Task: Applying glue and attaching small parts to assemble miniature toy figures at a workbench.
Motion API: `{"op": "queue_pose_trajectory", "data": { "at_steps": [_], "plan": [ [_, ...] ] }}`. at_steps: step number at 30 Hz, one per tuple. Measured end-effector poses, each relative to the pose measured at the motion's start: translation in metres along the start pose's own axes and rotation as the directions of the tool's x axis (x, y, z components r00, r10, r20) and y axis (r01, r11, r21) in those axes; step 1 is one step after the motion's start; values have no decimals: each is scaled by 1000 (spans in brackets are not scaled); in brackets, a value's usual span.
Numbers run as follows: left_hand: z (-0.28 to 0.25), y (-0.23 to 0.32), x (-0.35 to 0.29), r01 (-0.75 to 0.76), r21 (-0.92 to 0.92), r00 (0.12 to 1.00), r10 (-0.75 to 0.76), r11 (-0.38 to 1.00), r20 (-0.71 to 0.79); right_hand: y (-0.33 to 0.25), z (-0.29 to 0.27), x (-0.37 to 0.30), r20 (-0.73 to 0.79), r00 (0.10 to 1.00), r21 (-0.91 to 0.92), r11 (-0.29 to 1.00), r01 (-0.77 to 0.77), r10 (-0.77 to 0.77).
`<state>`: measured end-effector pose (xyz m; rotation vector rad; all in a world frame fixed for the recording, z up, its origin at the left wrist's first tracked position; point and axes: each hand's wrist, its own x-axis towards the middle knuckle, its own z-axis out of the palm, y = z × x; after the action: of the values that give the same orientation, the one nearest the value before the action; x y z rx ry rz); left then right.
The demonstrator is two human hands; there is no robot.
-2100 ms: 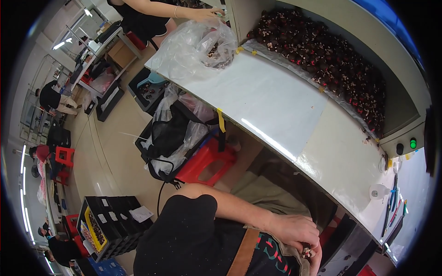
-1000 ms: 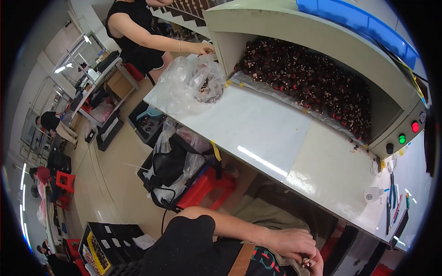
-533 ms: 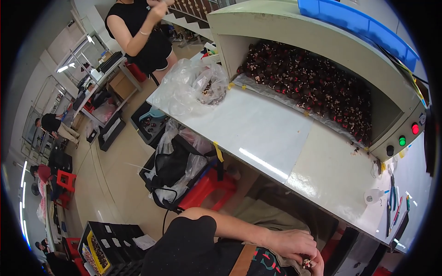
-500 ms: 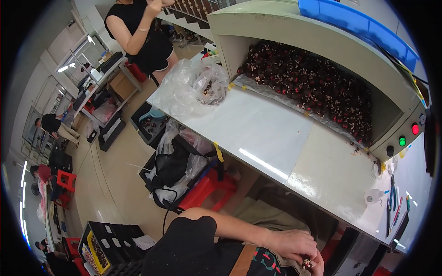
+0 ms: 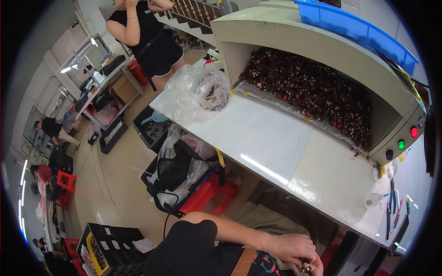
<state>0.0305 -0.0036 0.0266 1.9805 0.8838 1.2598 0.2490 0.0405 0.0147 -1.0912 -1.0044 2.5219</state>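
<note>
A small brown-and-cream piece (image 5: 306,267) is sitting between two hands at five o'clock.
The left hand (image 5: 293,247) is holding it, fingers bent almost closed; the right hand (image 5: 317,266) is mostly hiding just beside it, so I cannot tell how tight its grip is. A big heap (image 5: 317,92) of little dark pieces is filling the pale box (image 5: 262,28) at two o'clock. A clear bag (image 5: 177,99) is lying on the white table (image 5: 258,126) at eleven.

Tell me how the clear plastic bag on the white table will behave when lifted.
The clear plastic bag looks thin and crumpled, so it is likely floppy. Small pieces show through its right side, so it may sag there.
</note>
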Motion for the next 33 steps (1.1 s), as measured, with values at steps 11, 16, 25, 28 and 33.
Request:
{"op": "queue_pose_trajectory", "data": {
  "at_steps": [11,16,25,28,33],
  "plan": [
    [1,-2,0,-5,14,1000,5,1000,2,-2,-3,0,24,1000,5,1000,13,-13],
    [3,-4,-2,7,25,1000,-7,1000,11,-2,-6,2,40,999,-28,999,25,-23],
    [2,-1,-3,-11,-8,999,11,1000,-32,-3,-7,2,40,999,-146,989,27,-21],
    [3,-1,-3,0,-8,1000,0,1000,-19,4,-9,1,38,999,-25,1000,3,-2],
    [1,-1,-3,2,-7,1000,-2,1000,-17,4,-13,1,49,999,14,1000,-13,13]
  ]
}}
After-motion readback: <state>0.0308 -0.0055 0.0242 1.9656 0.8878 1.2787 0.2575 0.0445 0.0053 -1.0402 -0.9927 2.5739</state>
